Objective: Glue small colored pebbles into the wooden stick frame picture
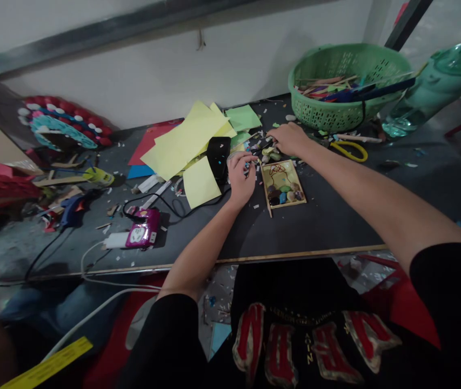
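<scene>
My left hand (241,175) rests on the dark table (335,227) beside a small wooden frame (283,183) that holds coloured stones and a drawn figure. Its fingers curl round a small thing I cannot make out. My right hand (289,138) reaches past the frame's far end, fingers bent down over a scatter of small stones and scraps (266,152). What they pinch is hidden. A black box (218,156) stands just left of my left hand.
Yellow and green paper sheets (189,143) lie behind the black box. A green basket (346,86) of sticks and tools stands at the back right, yellow-handled scissors (349,150) before it, a teal bottle (433,86) beside it. A pink device (143,231) with cables lies left.
</scene>
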The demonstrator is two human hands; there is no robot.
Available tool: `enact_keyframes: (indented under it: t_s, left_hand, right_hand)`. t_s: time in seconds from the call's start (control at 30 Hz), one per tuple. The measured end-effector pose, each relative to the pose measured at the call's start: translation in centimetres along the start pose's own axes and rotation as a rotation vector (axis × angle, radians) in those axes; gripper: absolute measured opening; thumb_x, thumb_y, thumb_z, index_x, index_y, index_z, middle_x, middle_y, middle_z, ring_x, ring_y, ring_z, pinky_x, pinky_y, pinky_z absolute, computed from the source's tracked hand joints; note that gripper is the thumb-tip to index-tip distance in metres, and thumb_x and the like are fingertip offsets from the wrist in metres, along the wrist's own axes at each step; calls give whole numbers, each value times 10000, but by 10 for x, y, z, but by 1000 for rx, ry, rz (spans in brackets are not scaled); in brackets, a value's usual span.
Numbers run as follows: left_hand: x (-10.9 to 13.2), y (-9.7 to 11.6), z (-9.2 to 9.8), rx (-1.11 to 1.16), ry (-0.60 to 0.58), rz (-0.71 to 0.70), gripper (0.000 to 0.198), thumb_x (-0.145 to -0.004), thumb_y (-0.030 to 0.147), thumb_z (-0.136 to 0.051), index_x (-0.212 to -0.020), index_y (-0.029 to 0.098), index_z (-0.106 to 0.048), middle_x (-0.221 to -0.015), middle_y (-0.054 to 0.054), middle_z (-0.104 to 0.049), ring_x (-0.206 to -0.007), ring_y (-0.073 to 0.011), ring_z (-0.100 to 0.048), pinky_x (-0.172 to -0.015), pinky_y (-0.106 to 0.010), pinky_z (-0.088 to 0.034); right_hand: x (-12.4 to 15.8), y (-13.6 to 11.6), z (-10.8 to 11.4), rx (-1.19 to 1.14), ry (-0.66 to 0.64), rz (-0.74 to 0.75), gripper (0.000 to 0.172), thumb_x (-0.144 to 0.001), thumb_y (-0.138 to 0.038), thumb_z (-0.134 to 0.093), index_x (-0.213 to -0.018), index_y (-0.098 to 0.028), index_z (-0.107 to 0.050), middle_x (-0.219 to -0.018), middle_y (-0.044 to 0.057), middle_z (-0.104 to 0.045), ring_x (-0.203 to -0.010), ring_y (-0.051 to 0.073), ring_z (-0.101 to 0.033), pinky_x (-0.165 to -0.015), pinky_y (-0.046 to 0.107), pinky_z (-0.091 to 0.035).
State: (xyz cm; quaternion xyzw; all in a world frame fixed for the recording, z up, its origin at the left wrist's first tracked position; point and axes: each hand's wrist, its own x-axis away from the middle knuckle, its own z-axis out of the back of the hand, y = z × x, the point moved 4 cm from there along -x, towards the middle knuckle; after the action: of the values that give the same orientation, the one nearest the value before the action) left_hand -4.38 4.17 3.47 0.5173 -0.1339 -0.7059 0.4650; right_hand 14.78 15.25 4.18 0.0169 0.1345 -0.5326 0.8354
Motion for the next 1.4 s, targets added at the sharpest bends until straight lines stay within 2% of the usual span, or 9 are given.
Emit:
enact_keyframes:
  t_s: [0.1, 0.27, 0.43, 0.53, 0.63, 0.77, 0.97, 1.17, 1.4]
  left_hand:
    - [-1, 0, 0, 2, 8, -4, 184, -964, 292, -512, -959, 226, -683, -1123, -68, -654, -1113, -202, -565, -763, -313, -533]
    - [-1, 0, -1, 18, 18, -44, 155, -949, 225, -527, -946, 207, -681, -1097, -70, -658, -1081, -187, -579, -724, -275, -517]
    - [0, 1, -7, -5, -63, -71, 166, -960, 199, -520, -1004, 207, -680, -1101, -69, -668, -1067, -177, -607, -699, -255, -515]
    - [2, 7, -12, -10, -151, -185, 210, -955, 227, -571, -1139, 222, -672, -1127, -68, -689, -1076, -177, -620, -828, -303, -537]
    - [8, 15, -19, 6, -266, -360, 296, -944, 279, -622, -1235, 229, -653, -1148, -73, -706, -1078, -179, -638, -949, -359, -518]
    - [13, 20, -24, 7, -341, -466, 251, -957, 297, -600, -1176, 234, -706, -1089, -69, -732, -1039, -173, -666, -896, -345, -530]
    - [10, 23, -23, 9, -295, -419, 219, -920, 371, -646, -1034, 219, -756, -942, -60, -762, -919, -168, -691, -852, -342, -534]
    - [8, 18, -19, 8, -212, -368, 201, -899, 382, -675, -983, 223, -766, -911, -49, -767, -872, -160, -693, -817, -335, -540]
    - [8, 12, -22, 84, -180, -414, 164, -885, 331, -703, -1020, 276, -778, -959, -38, -786, -865, -155, -719, -794, -344, -542]
  right_hand:
    - [-2, 5, 5, -36, 44, 3, 452, -802, -141, -653, -1249, -208, -633, -1087, 117, -699, -1004, 321, -629, -903, 480, -484]
    - [7, 14, 22, -366, 128, 50, 465, -830, -246, -682, -1280, -177, -592, -982, 104, -665, -945, 274, -626, -895, 456, -512]
    - [55, 5, 33, -847, 186, -79, 648, -762, -395, -786, -1328, -216, -528, -950, 67, -711, -823, 218, -681, -849, 443, -573]
    - [90, -15, 25, -1110, 96, -137, 670, -652, -466, -856, -1212, -211, -591, -898, 55, -737, -829, 223, -709, -865, 449, -590]
    - [115, -31, 14, -1277, 1, -202, 698, -647, -487, -854, -1228, -202, -593, -903, 62, -755, -791, 225, -724, -818, 445, -607]
    - [126, -37, 8, -1298, 22, -242, 754, -629, -449, -875, -1276, -183, -594, -894, 61, -769, -841, 236, -734, -860, 430, -591]
    - [125, -38, 4, -1363, 20, -270, 763, -661, -490, -845, -1298, -161, -584, -738, 7, -726, -663, 159, -667, -635, 283, -549]
    - [122, -38, 2, -1319, 130, -193, 666, -646, -499, -853, -1184, -173, -635, -998, 69, -744, -816, 179, -694, -704, 303, -570]
    - [120, -33, -6, -1326, 142, -233, 706, -611, -496, -873, -1201, -200, -623, -957, 60, -761, -788, 191, -693, -747, 365, -601]
